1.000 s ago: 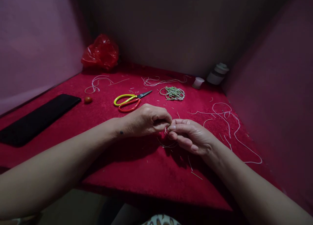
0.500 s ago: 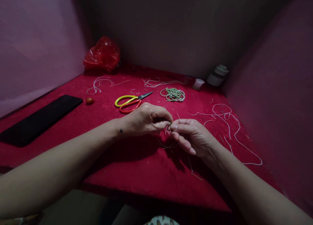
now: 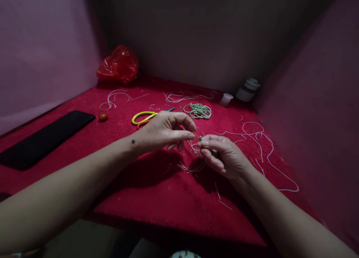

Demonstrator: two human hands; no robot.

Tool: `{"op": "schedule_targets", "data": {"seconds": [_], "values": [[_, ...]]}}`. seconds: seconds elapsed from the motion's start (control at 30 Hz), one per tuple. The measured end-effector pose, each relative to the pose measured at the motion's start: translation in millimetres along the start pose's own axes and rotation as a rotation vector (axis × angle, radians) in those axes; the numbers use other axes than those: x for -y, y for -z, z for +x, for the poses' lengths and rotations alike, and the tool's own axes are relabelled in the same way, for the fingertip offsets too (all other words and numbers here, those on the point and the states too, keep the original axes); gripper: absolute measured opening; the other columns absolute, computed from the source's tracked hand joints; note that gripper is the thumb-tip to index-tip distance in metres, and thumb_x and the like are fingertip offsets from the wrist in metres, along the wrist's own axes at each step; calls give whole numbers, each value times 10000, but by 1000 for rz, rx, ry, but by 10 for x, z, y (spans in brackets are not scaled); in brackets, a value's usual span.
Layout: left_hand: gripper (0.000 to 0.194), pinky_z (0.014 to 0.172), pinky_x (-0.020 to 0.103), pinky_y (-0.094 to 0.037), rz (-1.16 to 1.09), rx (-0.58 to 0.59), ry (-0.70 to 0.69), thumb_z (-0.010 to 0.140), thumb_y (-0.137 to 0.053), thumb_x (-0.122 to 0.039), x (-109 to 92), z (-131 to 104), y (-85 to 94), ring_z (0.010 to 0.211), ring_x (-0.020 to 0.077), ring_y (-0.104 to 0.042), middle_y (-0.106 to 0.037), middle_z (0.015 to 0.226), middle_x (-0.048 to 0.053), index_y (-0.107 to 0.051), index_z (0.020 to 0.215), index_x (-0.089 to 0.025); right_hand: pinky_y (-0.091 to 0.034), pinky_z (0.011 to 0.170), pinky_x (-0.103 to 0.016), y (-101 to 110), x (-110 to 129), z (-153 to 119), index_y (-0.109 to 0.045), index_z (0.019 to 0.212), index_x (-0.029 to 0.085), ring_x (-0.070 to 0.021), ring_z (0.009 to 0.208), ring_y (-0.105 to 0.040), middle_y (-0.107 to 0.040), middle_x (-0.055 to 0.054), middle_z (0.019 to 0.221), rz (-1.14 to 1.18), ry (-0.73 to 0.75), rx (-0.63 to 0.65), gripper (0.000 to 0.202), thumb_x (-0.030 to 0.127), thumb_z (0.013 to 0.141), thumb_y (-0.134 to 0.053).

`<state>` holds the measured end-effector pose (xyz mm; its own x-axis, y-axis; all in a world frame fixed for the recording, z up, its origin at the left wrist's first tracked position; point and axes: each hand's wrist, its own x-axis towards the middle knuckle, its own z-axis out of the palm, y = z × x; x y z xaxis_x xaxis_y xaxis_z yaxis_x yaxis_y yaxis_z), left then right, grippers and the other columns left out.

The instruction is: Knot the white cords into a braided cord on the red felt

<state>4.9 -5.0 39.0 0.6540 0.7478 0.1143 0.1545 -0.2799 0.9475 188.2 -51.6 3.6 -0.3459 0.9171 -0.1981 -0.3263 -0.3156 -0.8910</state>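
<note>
Leftmost, a black oblong slab (image 3: 47, 140) lies slantwise on the red cloth (image 3: 140, 209), its near end reaching the picture's edge; too dark to show any detail. Just beside its far end sits a reddish-brown bead-like ball (image 3: 103, 117), and behind, by the wall, a crumpled red plastic bag (image 3: 119, 65), whose contents can't be made out. Curled white thread (image 3: 112, 99) lies in front of the bag. Next come scissors with one yellow and one red handle (image 3: 143, 113); the left hand (image 3: 168, 132) hides most of the red loop and much of the blades, leaving a dark tip showing beyond the knuckles. That hand's thumb and forefinger are parted at the tips, the other fingers curled beneath; whether a fine strand by them touches the skin, I can't tell. Right of it, the right hand (image 3: 221, 153) pinches a small green knotted piece (image 3: 201, 138) between thumb and forefinger, above the cloth. Only its upper end shows, pointing up and away from the wearer, the long axis seemingly short and near upright; the thumb covers the rest. Pale strands (image 3: 193, 149) spread beside it, their start lost at the fingers. Beyond lie a green-and-white braided cord (image 3: 199, 111) in a heap, a white spool (image 3: 226, 99), a dim white-capped bottle (image 3: 248, 90) with an unreadable label and, farther right, looping white string (image 3: 270, 138), partly behind the right hand and forearm.
</note>
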Motion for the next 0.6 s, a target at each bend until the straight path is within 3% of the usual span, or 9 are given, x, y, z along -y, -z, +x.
{"op": "schedule_targets", "data": {"seconds": [0.17, 0.33, 0.43, 0.6], "values": [[176, 436, 157, -425, 75, 130, 27, 754, -577, -190, 36, -9, -45, 457, 52, -536, -633, 697, 5, -586, 912, -113, -187, 241, -125, 38, -5, 16, -585, 683, 138, -5, 241, -304, -528, 51, 461, 27, -10, 32, 81, 208, 721, -601], [95, 446, 140, -373, 168, 97, -42, 756, -533, -147, 35, -9, -46, 476, 38, -475, -534, 570, -37, -616, 777, -106, -189, 233, -119, 92, -25, 31, -597, 718, 135, -2, 240, -281, -531, 55, 474, 55, -22, 112, 73, 206, 732, -588], [95, 448, 140, -358, 151, 82, -39, 754, -546, -171, 28, -9, -46, 491, 39, -469, -542, 585, -35, -603, 803, -112, -192, 235, -119, 106, -30, 30, -598, 729, 135, 1, 238, -275, -527, 57, 478, 50, -22, 129, 73, 206, 739, -582], [154, 450, 157, -380, 88, 239, 74, 791, -521, -233, 51, -26, -37, 478, 63, -520, -581, 570, -16, -579, 875, -118, -193, 233, -118, 99, -32, 24, -574, 697, 141, -2, 227, -266, -512, 59, 447, 25, -23, 103, 82, 216, 717, -602]]}}
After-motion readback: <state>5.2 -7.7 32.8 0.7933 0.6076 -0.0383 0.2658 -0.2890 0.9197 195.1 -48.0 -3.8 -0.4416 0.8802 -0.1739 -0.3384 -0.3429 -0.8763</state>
